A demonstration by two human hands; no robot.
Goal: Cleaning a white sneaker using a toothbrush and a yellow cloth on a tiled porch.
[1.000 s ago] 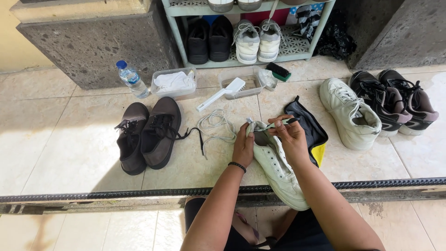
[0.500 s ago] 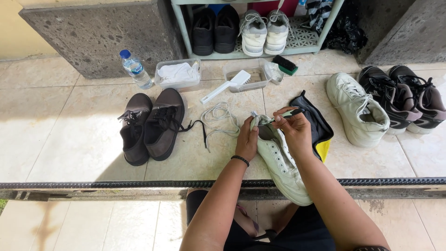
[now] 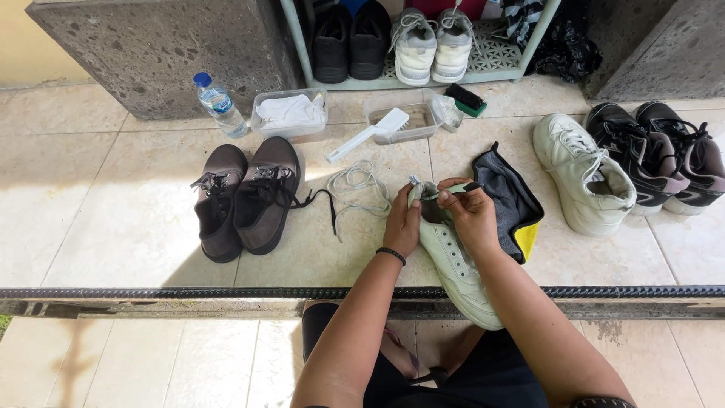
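A white sneaker (image 3: 461,272) without laces rests on my lap, toe toward me. My left hand (image 3: 402,223) grips the left side of its collar. My right hand (image 3: 468,215) pinches a small thin tool (image 3: 453,191) at the shoe's opening, near the tongue. A loose white shoelace (image 3: 359,185) lies coiled on the tiles just left of my hands. A grey cloth with a yellow edge (image 3: 512,204) lies right of the shoe.
A brown pair of shoes (image 3: 245,196) sits at left. Another white sneaker (image 3: 585,174) and a black pair (image 3: 661,155) sit at right. A water bottle (image 3: 217,102), two clear trays (image 3: 291,113), a white brush (image 3: 370,134) and a shoe rack (image 3: 423,45) stand behind.
The camera view shifted slightly downward. My hands stay on the white sneaker's opening, the right hand working the small tool there.
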